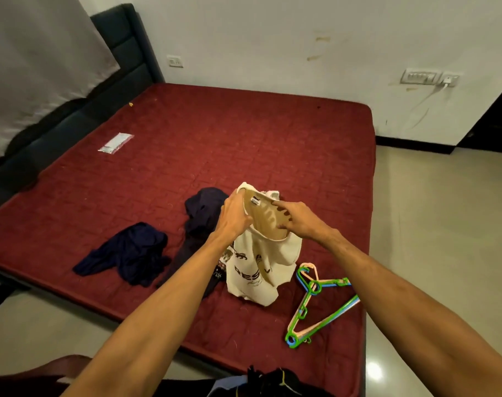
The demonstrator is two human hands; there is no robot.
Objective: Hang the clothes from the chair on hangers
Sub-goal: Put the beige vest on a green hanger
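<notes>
Left hand [234,216], right hand [297,222] grip cream shirt [255,270] collar; left fingertips hidden.

1. Mattress [244,138]: fills the middle of the view, with the headboard [129,53] along its left edge and the wall [272,38] behind its far edge.
2. T-shirt [255,265]: held upright over the near part of the mattress, lower end resting on it. The left hand [234,216] and right hand [298,222] grip the collar on either side.
3. Hangers [315,308]: stacked on the mattress, just right of the T-shirt.
4. First garment [201,213]: on the mattress, directly left of the T-shirt.
5. Second garment [129,250]: further left.
6. Packet [115,143]: far left on the mattress, well apart.
</notes>
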